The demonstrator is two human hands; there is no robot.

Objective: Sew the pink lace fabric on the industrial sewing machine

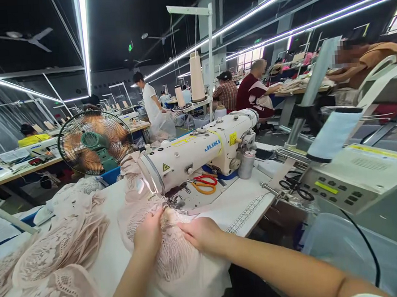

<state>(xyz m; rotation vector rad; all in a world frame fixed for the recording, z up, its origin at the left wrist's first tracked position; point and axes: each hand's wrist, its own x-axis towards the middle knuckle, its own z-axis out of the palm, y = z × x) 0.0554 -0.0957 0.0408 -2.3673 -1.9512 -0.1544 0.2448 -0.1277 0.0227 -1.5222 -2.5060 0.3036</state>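
Note:
A pale pink lace bra (173,260) lies at the front of the white sewing machine (192,155), its upper part under the machine's needle end. My left hand (149,230) pinches the fabric on the left, close to the needle area. On the right, my right hand (204,234) has thumb and fingers closed on the bra's edge. A narrow pale strip (205,208) runs from the needle area to the right. Where the needle meets the cloth is too small to make out.
Several lace bras (61,240) are piled on the left of the table. Red and orange-handled snips (204,184) and a grey thread cone (247,165) rest by the machine. A control box (341,178) stands right, a fan (95,143) behind left. Several people work beyond.

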